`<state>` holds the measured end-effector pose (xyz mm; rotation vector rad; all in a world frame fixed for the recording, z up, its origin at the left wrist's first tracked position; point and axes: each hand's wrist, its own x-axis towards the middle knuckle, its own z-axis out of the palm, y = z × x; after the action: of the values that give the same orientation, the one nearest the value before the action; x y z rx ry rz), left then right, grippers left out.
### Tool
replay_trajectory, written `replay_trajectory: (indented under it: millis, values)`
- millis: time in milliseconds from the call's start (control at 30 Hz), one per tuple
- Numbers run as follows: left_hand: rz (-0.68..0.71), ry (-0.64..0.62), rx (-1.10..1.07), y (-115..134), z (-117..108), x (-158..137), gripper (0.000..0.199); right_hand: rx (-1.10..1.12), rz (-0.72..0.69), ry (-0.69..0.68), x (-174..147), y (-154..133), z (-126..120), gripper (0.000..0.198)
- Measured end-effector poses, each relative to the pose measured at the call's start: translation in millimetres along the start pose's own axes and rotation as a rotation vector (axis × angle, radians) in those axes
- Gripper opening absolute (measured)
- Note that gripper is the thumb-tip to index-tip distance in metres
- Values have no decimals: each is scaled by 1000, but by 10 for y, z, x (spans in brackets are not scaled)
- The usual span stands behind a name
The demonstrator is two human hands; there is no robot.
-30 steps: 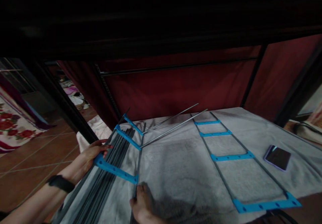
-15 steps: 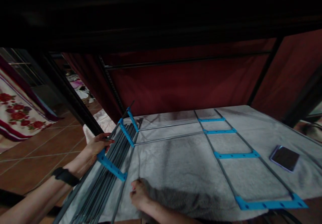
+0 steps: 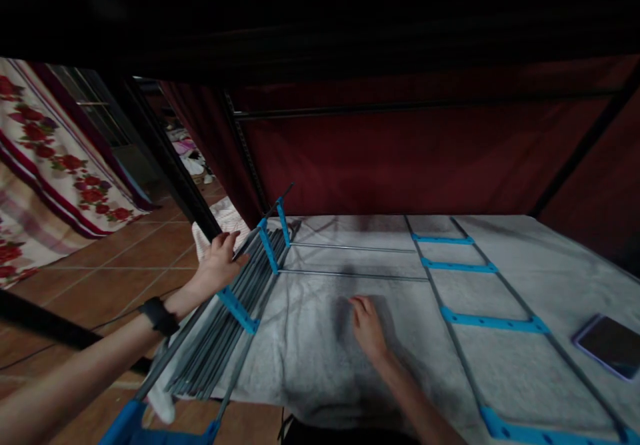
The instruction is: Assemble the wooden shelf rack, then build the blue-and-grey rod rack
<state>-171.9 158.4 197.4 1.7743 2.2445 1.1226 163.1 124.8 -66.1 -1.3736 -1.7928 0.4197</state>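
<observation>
My left hand (image 3: 220, 263) rests on the near frame at its blue crosspiece (image 3: 239, 308), fingers stretched out and spread, not wrapped round the rod. This frame stands on edge, with grey rods (image 3: 243, 358) running along its length and more blue crosspieces farther back. Above the bed cover, my right hand (image 3: 367, 325) is in mid-air between the two frames, its fingers loosely bent and nothing visible in them. A second ladder-like frame (image 3: 495, 323) lies flat on the right. Two thin metal rods (image 3: 350, 274) link the frames at the far end.
A bundle of loose grey rods (image 3: 220, 345) lies under the left frame. The grey bed cover (image 3: 320, 338) carries everything. A phone (image 3: 610, 345) lies at the right. Black metal posts (image 3: 165, 158) and a dark red curtain (image 3: 390, 165) enclose the bed; tiled floor (image 3: 75, 291) is at left.
My left hand has loosened from the rod, its fingers now extended. My right hand has moved right and away from me, off the area beside the left frame. The view has shifted.
</observation>
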Motion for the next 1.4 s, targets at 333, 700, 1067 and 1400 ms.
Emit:
replay_trajectory:
  millis: [333,700,1067,1400]
  values:
    - [-163,-124,4,983,1795,-299,35,-106,-68,108,85,728,-151,40]
    - [-346,205,-14,-583,2203,-710,61,-270,-162,126,347,1188,-283,38]
    - [-400,73,212,-1039,2431,-424,37,-430,-296,-101,955,1383,-96,33]
    - [-421,70,315,-1033,2487,-432,32,-317,-321,-178,1046,1578,-95,33]
